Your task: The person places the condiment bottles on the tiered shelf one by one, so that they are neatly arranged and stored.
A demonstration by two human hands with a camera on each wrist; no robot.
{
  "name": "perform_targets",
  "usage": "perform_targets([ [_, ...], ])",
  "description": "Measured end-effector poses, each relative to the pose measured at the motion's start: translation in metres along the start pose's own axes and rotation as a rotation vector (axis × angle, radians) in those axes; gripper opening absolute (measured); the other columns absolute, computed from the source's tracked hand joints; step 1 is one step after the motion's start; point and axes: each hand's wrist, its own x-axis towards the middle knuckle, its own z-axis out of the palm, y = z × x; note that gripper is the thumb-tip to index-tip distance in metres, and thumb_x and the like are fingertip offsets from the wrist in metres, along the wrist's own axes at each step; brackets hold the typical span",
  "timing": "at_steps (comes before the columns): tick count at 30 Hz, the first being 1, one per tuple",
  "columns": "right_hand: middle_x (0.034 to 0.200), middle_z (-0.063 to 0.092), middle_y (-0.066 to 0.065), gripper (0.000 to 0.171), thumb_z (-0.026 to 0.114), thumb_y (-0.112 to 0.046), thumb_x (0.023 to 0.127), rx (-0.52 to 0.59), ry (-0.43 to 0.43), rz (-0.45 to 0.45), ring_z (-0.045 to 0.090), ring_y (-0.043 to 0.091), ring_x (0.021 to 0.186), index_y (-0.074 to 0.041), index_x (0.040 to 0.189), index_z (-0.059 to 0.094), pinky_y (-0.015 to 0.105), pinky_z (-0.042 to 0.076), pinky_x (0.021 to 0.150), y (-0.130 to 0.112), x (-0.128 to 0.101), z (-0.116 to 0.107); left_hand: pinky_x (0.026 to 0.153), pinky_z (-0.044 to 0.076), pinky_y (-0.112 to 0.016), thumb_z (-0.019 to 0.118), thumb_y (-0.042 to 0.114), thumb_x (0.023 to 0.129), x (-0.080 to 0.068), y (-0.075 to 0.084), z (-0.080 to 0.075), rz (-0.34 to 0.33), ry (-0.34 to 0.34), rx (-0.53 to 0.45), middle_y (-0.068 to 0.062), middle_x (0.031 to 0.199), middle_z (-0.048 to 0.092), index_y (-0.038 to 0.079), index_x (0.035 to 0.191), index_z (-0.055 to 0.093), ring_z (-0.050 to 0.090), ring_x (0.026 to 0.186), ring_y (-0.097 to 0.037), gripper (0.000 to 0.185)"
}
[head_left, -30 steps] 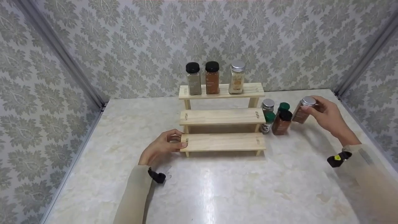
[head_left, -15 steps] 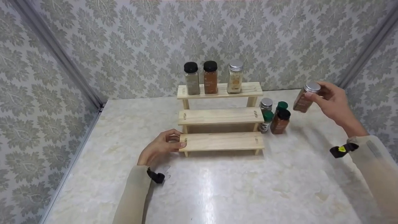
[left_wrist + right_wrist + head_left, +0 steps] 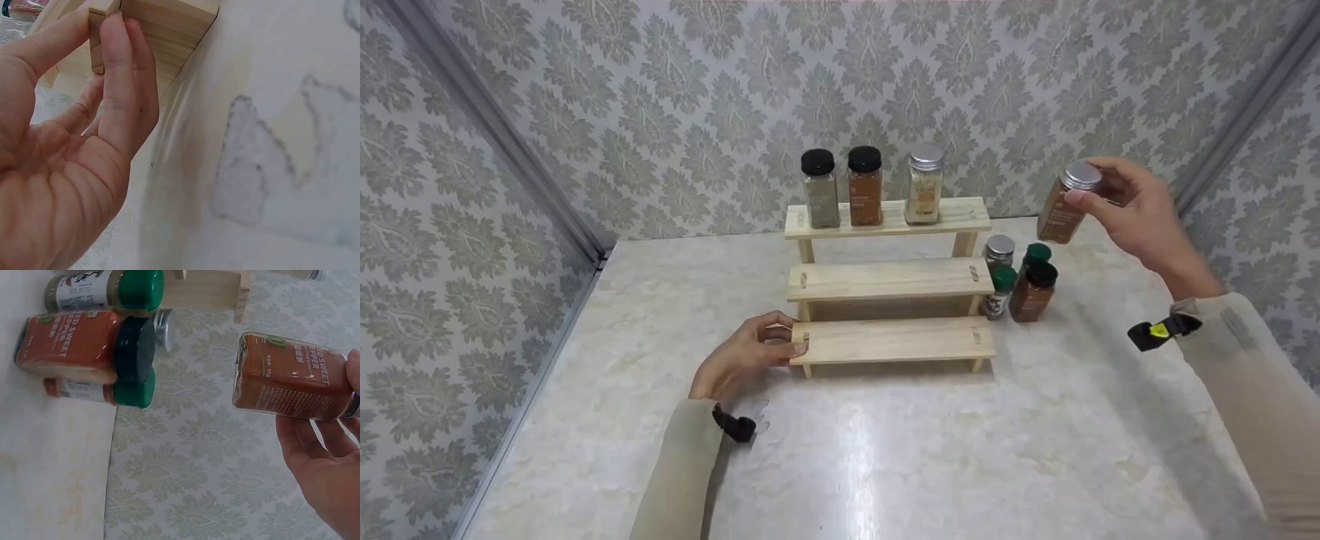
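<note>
A three-step wooden rack (image 3: 892,279) stands at the back of the marble table (image 3: 885,450). My left hand (image 3: 750,352) grips the left end of its lowest step (image 3: 101,34), thumb and fingers round the wood. My right hand (image 3: 1132,206) holds a silver-capped jar of reddish-brown spice (image 3: 1065,202) by its cap, tilted, in the air to the right of the top step. In the right wrist view that jar (image 3: 292,377) lies across my fingers (image 3: 315,444).
On the top step stand two black-capped jars (image 3: 819,187) (image 3: 865,186) and a silver-capped jar (image 3: 924,184). Several more jars (image 3: 1020,281) cluster on the table by the rack's right end. Patterned walls (image 3: 585,112) close in the left, back and right.
My right hand has lifted the silver-capped jar from table height beside the cluster up and leftward, level with the top step. The left hand has stayed on the lowest step.
</note>
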Motion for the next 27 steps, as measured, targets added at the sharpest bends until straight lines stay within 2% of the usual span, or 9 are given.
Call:
perform_targets([
  [11,0.132,0.068,-0.004,0.047,0.073,-0.023,0.104,0.026,-0.062,-0.010,0.065,0.005,0.118,-0.011,0.148,0.062,0.017,0.052,0.097,-0.030,0.024,0.032,0.090,0.064,-0.037,0.086,0.014,0.091,-0.001,0.000,0.000,-0.005,0.008,-0.010,-0.014,0.127,0.066,0.008,0.125,0.063,0.069,0.108,-0.022,0.041],
  [21,0.127,0.069,-0.002,0.042,0.071,-0.023,0.105,0.077,-0.129,-0.058,0.067,0.008,0.114,-0.011,0.145,0.065,0.018,0.053,0.095,-0.043,0.040,0.062,0.092,0.064,-0.038,0.086,0.017,0.092,-0.001,0.000,0.001,0.004,0.016,0.044,-0.016,0.130,0.067,0.008,0.125,0.065,0.068,0.113,-0.023,0.039],
  [27,0.125,0.070,0.000,0.040,0.072,-0.026,0.105,0.077,-0.152,-0.052,0.068,0.010,0.113,-0.013,0.143,0.066,0.020,0.054,0.094,-0.048,0.047,0.077,0.094,0.064,-0.040,0.085,0.017,0.093,-0.002,0.001,-0.001,0.002,0.002,0.035,-0.016,0.132,0.066,0.008,0.126,0.063,0.069,0.113,-0.023,0.041],
])
